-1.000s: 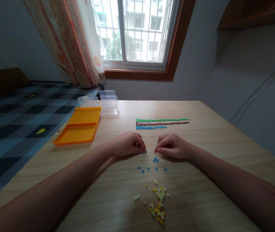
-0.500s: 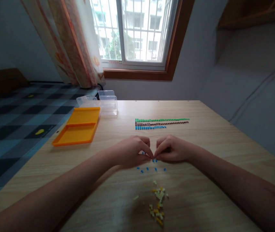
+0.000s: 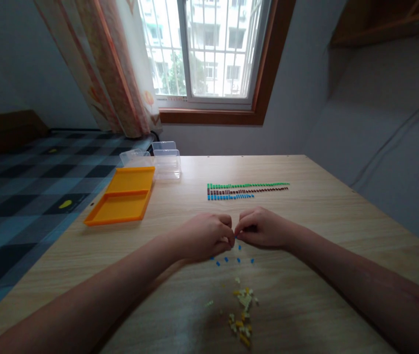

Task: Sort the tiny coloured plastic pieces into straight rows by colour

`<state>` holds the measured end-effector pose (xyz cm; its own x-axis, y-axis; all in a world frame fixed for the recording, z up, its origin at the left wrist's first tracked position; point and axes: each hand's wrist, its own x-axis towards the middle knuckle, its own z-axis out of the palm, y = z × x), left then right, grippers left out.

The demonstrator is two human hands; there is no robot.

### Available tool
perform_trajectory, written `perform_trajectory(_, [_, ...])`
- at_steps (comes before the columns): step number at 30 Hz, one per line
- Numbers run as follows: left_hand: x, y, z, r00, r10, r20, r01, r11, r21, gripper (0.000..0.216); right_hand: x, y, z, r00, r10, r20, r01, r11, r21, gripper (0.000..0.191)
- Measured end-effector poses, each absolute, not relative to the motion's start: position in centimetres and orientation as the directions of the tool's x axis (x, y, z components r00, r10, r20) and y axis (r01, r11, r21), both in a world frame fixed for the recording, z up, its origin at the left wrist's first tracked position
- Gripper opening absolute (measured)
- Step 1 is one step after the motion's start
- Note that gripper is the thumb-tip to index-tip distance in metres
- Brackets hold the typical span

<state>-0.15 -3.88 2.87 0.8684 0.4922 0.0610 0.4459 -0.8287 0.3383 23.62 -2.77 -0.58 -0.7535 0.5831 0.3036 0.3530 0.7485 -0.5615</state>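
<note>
My left hand (image 3: 207, 235) and my right hand (image 3: 263, 228) meet fingertip to fingertip over the wooden table (image 3: 316, 216), both curled in a pinch. A tiny blue brick (image 3: 236, 237) shows between the fingertips. Several loose blue bricks (image 3: 231, 259) lie just below the hands. Nearer to me is a small heap of yellow and white bricks (image 3: 243, 310). Beyond the hands run three neat rows: green bricks (image 3: 248, 185), brown bricks (image 3: 248, 191) and a shorter row of blue bricks (image 3: 230, 196).
An open orange box (image 3: 123, 196) lies at the table's left edge, with clear plastic boxes (image 3: 159, 160) behind it. A bed with a checked cover (image 3: 17, 196) is to the left. A window (image 3: 204, 49) and curtain (image 3: 113, 69) are behind the table.
Both hands drew together from a small gap until their fingertips touch, closing on a blue brick picked from the loose ones. The view has shifted slightly.
</note>
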Motion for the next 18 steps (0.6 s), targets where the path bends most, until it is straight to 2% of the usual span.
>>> perform_trajectory(13, [-1.7, -2.6, 5.5, 0.838, 0.509, -0.196, 0.545, -0.794, 0.269, 0.014, 22.5, -2.7, -1.2, -0.716, 0.619, 0.324, 0.413, 0.749, -0.518, 0.017])
perform_trajectory(18, [-2.3, -1.9, 5.8, 0.810, 0.554, -0.195, 0.587, -0.773, 0.240, 0.016, 22.2, -2.8, -1.3, -0.701, 0.629, 0.337, 0.424, 0.748, -0.511, 0.017])
